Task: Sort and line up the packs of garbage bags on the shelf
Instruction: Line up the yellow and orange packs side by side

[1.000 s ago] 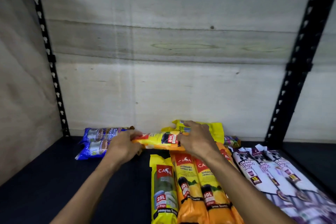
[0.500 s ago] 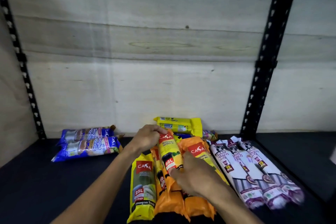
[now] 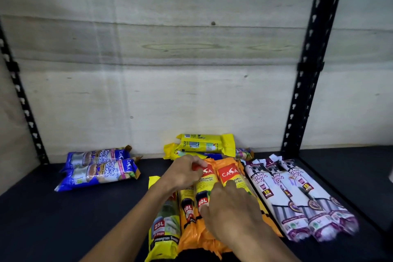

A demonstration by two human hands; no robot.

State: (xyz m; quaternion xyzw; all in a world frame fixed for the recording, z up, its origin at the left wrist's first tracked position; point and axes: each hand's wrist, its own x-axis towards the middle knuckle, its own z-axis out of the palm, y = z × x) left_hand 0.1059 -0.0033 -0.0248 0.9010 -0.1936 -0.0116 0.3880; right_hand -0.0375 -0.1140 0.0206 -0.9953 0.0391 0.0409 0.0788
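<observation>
Both hands rest flat, fingers spread, on the orange packs (image 3: 228, 176) mid-shelf near the front edge: left hand (image 3: 184, 173) at their tops, right hand (image 3: 231, 212) lower; neither closed around one.

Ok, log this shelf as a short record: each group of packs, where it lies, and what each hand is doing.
orange 60L packs: centre front, side by side, ends pointing to the back wall
left hand: on the top end of an orange pack
right hand: pressing on the orange packs lower down
yellow 25L pack: left of the orange packs, touching them
drawstring packs: right of the orange row, angled
blue single-handle packs: back left, lying crosswise
yellow packs at the back: stacked crosswise by the wall
</observation>
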